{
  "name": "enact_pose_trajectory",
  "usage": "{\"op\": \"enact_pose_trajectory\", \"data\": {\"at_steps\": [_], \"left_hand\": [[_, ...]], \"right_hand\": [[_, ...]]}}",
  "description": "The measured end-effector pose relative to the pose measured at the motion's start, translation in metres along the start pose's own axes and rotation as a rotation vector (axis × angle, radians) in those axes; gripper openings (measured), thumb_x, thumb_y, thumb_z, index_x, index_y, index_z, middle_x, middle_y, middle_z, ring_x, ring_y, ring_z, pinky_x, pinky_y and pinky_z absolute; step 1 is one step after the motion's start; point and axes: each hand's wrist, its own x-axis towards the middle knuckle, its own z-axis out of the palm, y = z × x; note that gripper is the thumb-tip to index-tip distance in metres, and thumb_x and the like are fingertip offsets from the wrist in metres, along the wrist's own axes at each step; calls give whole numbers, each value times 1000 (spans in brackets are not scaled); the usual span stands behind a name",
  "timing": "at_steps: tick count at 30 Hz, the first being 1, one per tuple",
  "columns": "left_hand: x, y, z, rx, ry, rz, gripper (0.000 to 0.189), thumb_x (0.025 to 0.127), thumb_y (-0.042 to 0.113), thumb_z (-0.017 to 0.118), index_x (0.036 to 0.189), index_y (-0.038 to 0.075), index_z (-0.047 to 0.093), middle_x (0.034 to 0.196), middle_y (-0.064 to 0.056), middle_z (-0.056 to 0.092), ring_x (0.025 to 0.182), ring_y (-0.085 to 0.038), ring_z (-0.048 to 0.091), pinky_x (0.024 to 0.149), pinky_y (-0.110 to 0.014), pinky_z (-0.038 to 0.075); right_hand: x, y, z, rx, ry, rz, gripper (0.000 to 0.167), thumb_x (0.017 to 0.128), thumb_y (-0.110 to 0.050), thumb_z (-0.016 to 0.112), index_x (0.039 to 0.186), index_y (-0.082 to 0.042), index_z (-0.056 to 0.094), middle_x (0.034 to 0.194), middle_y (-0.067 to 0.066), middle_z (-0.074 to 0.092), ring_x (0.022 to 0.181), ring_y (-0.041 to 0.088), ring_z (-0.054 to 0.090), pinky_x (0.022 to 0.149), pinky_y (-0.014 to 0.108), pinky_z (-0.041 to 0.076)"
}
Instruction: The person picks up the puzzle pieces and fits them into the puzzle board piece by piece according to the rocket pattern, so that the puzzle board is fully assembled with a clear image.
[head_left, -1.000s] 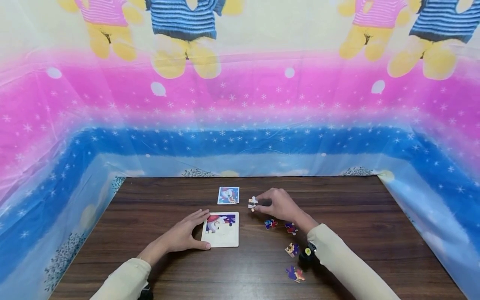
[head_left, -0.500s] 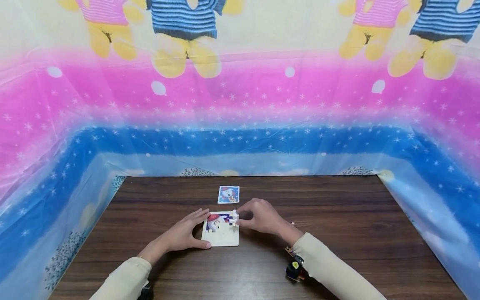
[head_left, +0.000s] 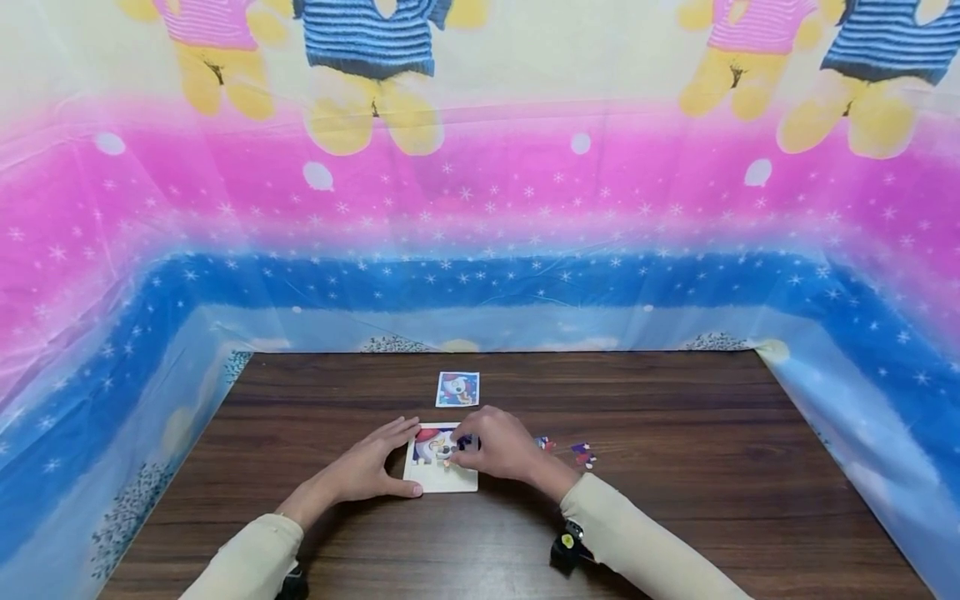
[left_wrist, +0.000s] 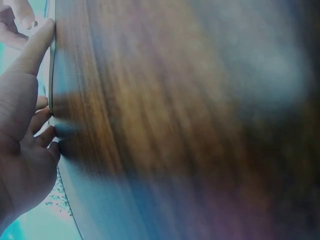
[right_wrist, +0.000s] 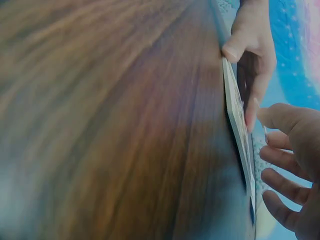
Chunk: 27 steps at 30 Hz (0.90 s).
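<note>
White and dark, 1 puzzle piece [head_left: 448,454] is being pinched between thumb and forefinger of the right hand [head_left: 497,443], over the partly filled puzzle board [head_left: 450,482]; the left hand [head_left: 360,469] is resting its thumb and fingers against the board's left side; 2 loose pieces [head_left: 582,455] are lying right of the right hand; 1 picture card [head_left: 458,389] is lying past the board on the brown table [head_left: 337,542].

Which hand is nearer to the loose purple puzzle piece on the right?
The right hand. It is over the right side of the puzzle board, left of the purple puzzle piece. The left hand rests at the board's left edge, farther away.
</note>
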Motion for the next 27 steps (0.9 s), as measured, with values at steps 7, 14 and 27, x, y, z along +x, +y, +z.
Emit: {"op": "enact_pose_trajectory", "data": {"at_steps": [7,14,27], "left_hand": [[0,1,-1,14,5,1,102,82,58,80,159,8,36,167,-9,30,156,-35,20,118,-62,27],[0,2,-2,16,5,-1,102,82,58,80,159,7,37,167,-9,30,155,-35,20,118,-62,26],[0,1,-1,10,2,0,102,83,58,80,159,7,37,167,-10,30,155,-36,20,118,-63,27]], "right_hand": [[3,-4,7,-26,-16,-4,28,89,-36,81,109,-17,81,111,-3,75,103,14,66,90,29,55],[5,-5,12,-68,-26,12,28,88,-38,81,106,-18,82,111,-4,74,104,14,65,90,29,54],[8,-10,11,-88,-32,31,33,88,-38,81,113,-17,80,120,1,73,110,18,64,93,33,55]]}}
